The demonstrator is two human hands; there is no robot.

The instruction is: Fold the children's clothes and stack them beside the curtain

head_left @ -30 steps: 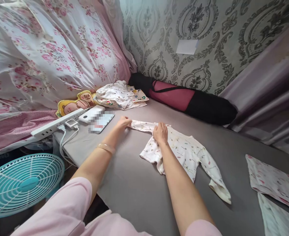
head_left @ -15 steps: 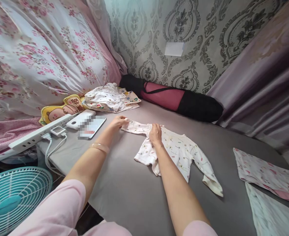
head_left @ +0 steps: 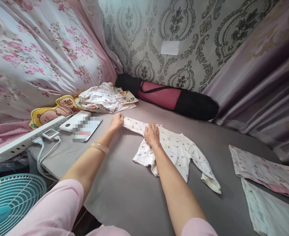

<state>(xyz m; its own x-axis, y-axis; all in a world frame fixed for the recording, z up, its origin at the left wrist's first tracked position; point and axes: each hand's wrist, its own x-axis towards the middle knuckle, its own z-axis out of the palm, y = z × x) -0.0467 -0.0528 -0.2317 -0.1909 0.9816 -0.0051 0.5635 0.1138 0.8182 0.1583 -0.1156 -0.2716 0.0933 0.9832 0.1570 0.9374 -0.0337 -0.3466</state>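
Observation:
A small white baby top (head_left: 177,150) with a coloured print lies spread on the grey bed sheet (head_left: 134,196). My left hand (head_left: 116,121) pinches the cuff of its left sleeve, pulled out straight. My right hand (head_left: 152,134) lies flat, fingers together, pressing on the shoulder of the same top. The other sleeve trails to the lower right, away from both hands.
A pile of baby clothes (head_left: 105,98) sits behind, beside a phone (head_left: 87,128), a white power bank (head_left: 73,120) and a power strip (head_left: 24,141) at the left edge. A pink and black roll bag (head_left: 179,100) lies along the wall. Pink cloths (head_left: 264,170) lie right; a teal fan (head_left: 9,200) stands below left.
The view has swung right a little. Both hands stay on the top, the left still gripping the sleeve end, the right still pressing the shoulder.

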